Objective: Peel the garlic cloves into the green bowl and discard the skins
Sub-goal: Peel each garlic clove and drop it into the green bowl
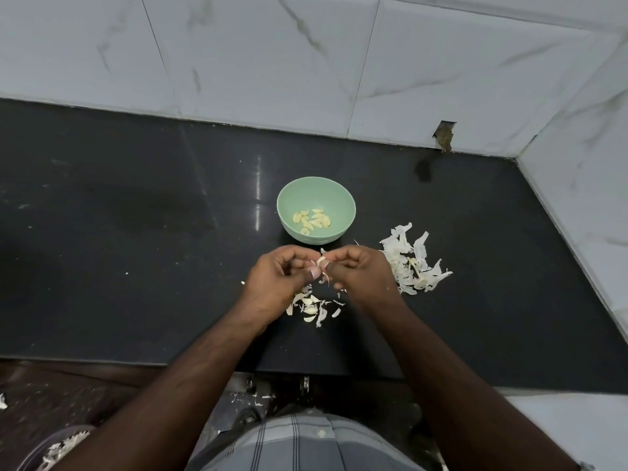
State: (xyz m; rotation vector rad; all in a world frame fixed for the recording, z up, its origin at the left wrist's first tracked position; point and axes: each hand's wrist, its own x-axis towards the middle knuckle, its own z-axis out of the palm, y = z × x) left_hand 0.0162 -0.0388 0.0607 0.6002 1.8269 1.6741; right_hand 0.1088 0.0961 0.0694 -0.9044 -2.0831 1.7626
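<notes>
Inside green bowl, peeled garlic cloves

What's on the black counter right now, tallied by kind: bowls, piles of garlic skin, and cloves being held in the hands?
Green bowl, with peeled cloves inside: 1
Piles of garlic skin: 2, a big pile to the right and a small pile mixed with cloves under the hands
Clove pinched between left hand and right hand: 1
Total: 4

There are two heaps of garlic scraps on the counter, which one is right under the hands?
The smaller heap, lying below and between the left hand and right hand. The larger heap sits apart, to the right of the right hand.
</notes>
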